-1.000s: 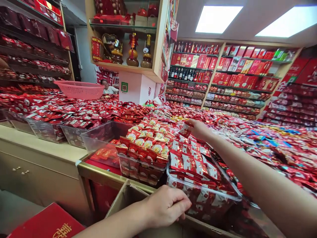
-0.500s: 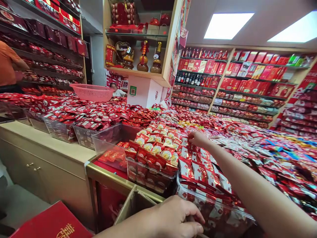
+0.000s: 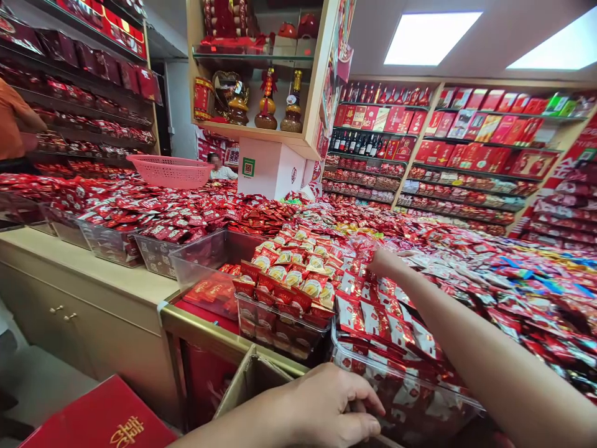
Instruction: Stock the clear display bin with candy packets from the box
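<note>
My left hand (image 3: 333, 401) is in the lower middle with its fingers curled in, above the open cardboard box (image 3: 263, 376). What it holds, if anything, is hidden. My right hand (image 3: 387, 262) reaches over the small packets at the far end of a clear bin. Its fingers are turned away and blurred, so I cannot tell if they grip a packet. Red-and-white packets (image 3: 373, 318) fill the clear plastic bin (image 3: 405, 373) below that arm. To their left, red-and-gold packets (image 3: 293, 274) are piled high in another clear bin (image 3: 282, 326).
Heaps of packets (image 3: 471, 274) spread to the right and back. A pink basket (image 3: 170, 171) sits on the left heap. A red box (image 3: 100, 420) lies at lower left. A display cabinet (image 3: 254, 121) hangs overhead, and a person in orange (image 3: 13, 124) stands at far left.
My right hand has shifted slightly right over the packets, and its fingers show less than before. My left hand stays nearly in place. The view has moved a little.
</note>
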